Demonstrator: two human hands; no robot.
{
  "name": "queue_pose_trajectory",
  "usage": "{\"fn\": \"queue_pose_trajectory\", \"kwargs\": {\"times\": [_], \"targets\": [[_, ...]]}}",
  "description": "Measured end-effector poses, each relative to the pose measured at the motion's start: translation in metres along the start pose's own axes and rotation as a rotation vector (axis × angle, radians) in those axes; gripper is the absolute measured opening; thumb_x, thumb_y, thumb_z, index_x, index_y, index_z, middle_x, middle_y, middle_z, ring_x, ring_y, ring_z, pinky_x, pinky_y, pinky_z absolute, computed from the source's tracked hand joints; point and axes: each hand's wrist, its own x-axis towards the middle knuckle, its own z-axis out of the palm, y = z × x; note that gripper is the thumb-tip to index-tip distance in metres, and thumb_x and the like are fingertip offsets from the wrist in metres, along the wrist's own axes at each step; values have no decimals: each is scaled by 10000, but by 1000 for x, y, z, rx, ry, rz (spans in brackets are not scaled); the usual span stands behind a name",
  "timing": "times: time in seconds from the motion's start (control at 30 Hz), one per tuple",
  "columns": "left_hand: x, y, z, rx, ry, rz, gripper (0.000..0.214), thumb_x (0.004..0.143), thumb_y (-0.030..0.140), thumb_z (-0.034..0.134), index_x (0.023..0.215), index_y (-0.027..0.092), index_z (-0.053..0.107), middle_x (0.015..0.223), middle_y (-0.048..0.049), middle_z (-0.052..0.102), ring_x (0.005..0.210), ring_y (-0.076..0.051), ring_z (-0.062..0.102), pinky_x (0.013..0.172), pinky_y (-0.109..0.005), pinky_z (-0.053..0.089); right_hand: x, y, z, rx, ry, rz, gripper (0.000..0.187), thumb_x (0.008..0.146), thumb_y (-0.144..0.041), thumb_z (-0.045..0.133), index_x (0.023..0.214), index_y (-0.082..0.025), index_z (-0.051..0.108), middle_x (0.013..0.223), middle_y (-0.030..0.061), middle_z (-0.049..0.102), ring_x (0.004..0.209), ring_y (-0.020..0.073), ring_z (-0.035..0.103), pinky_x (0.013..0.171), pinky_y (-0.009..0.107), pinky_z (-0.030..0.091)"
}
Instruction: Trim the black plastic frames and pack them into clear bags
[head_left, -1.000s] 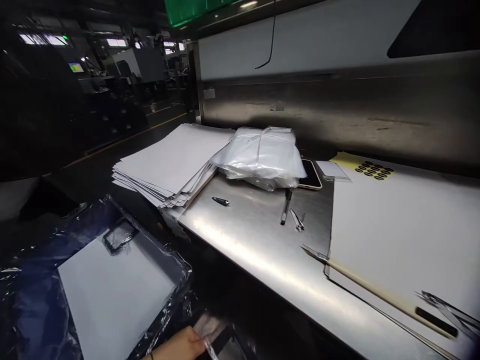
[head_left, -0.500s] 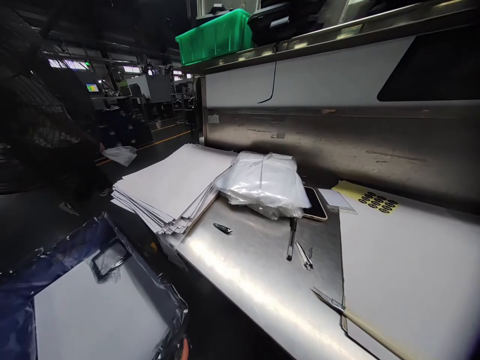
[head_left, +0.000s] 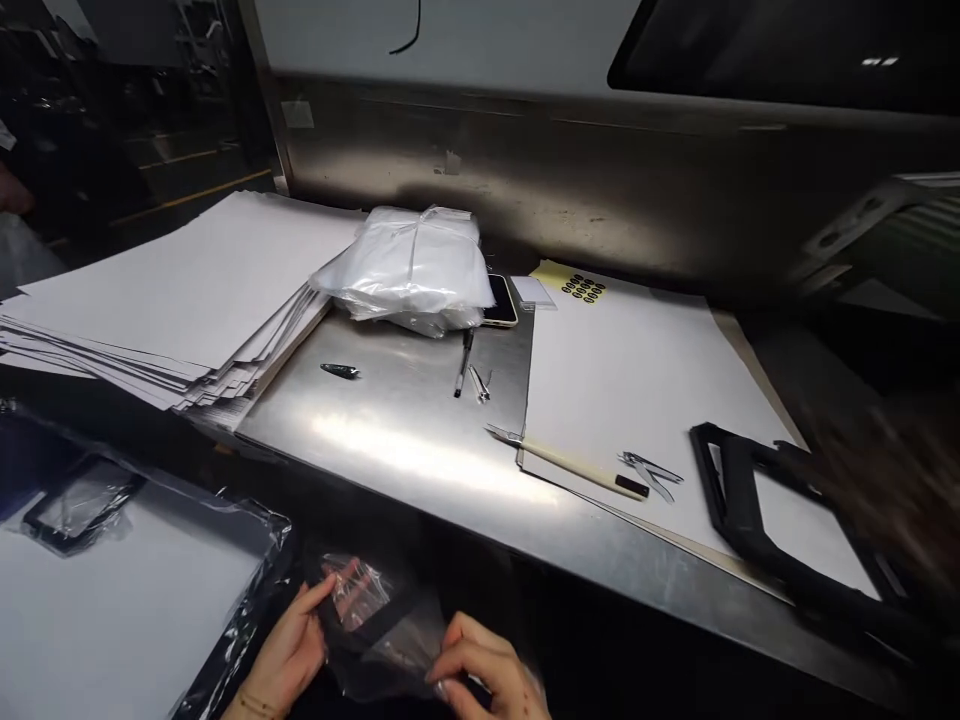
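Observation:
A clear plastic bag [head_left: 409, 640] with a dark frame-like part inside hangs between my hands, in front of the bench edge. My left hand [head_left: 289, 645] holds the bag's left side, with its fingers partly seen through the plastic. At the lower right corner, the fingertips of my right hand [head_left: 487, 670] pinch the film. Beside my left hand stands a blue-lined bin [head_left: 281, 530] with a white sheet [head_left: 172, 590] in it. A bagged black frame [head_left: 79, 505] lies on that sheet.
On the metal bench [head_left: 375, 430] are a paper stack [head_left: 202, 280], a tied bundle of plastic bags [head_left: 420, 265], a phone [head_left: 501, 300], a pen [head_left: 463, 365], a craft knife [head_left: 570, 460], nippers [head_left: 651, 470] and black frames [head_left: 750, 510]. A blurred brown shape crosses the right edge.
My view has swung down and to the right. Both hands and the bag they hold have come into sight; earlier only a fingertip showed. The shelf with the green bin has left the view.

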Motion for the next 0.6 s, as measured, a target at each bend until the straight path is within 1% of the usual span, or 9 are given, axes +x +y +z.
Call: {"fn": "queue_pose_trajectory", "kwargs": {"times": [0.07, 0.17, 0.23, 0.3, 0.33, 0.4, 0.47, 0.53, 0.6], "targets": [[-2, -5, -1, 23, -11, -42, 134, 709, 155, 559, 840, 129, 567, 805, -44, 675, 801, -190, 606, 728, -372, 454, -6, -1, 10, 50, -5, 37, 94, 725, -267, 534, 710, -224, 616, 682, 8, 507, 636, 118, 506, 599, 215, 397], [-9, -18, -4, 98, -7, -219, 132, 704, 179, 571, 805, 95, 570, 743, -68, 677, 696, -187, 626, 636, -338, 478, -7, 8, 24, 122, 24, 99, 143, 719, -305, 542, 640, -194, 583, 637, -2, 487, 615, 117, 493, 558, 205, 387], [-17, -27, -7, 132, 10, -307, 94, 671, 127, 601, 749, 81, 575, 711, -79, 682, 664, -174, 630, 590, -272, 475, -6, 17, 28, 160, 91, 148, 204, 765, -333, 479, 656, -173, 543, 649, 0, 459, 630, 118, 478, 564, 213, 386], [-26, -32, -10, 131, -9, -362, 88, 650, 76, 609, 733, 61, 585, 681, -98, 682, 671, -176, 630, 617, -242, 461, -6, 22, 29, 195, 131, 167, 247, 803, -364, 414, 698, -164, 515, 688, 5, 450, 656, 115, 470, 590, 228, 393], [-30, -34, -10, 120, -35, -390, 110, 658, 107, 607, 751, 50, 590, 691, -113, 679, 693, -190, 628, 649, -250, 456, -6, 21, 30, 211, 115, 159, 260, 801, -378, 418, 698, -157, 509, 699, 5, 456, 663, 114, 472, 602, 238, 399], [-32, -37, -8, 95, -94, -461, 277, 686, 288, 579, 796, 34, 590, 731, -153, 665, 730, -246, 618, 695, -319, 447, -10, 18, 32, 238, 24, 126, 257, 788, -379, 454, 717, -140, 517, 730, 8, 493, 667, 109, 490, 609, 258, 417], [-27, -42, -4, 86, -107, -528, 438, 661, 457, 538, 810, 47, 583, 743, -171, 651, 724, -293, 612, 658, -372, 449, -17, 13, 37, 246, -67, 113, 210, 797, -340, 466, 812, -141, 533, 815, 21, 532, 703, 115, 516, 624, 276, 437], [-18, -50, 2, 79, -71, -533, 358, 651, 418, 572, 770, 81, 576, 667, -122, 650, 650, -254, 619, 607, -339, 454, -23, 9, 42, 234, -100, 131, 201, 823, -295, 438, 954, -159, 507, 947, 42, 525, 780, 131, 526, 664, 301, 447], [-13, -54, 5, 41, -31, -471, 227, 674, 326, 585, 760, 117, 562, 612, -47, 640, 611, -180, 613, 595, -286, 452, -28, 7, 44, 212, -102, 154, 225, 830, -279, 427, 1019, -168, 480, 1022, 56, 499, 844, 151, 516, 705, 330, 443]]}}
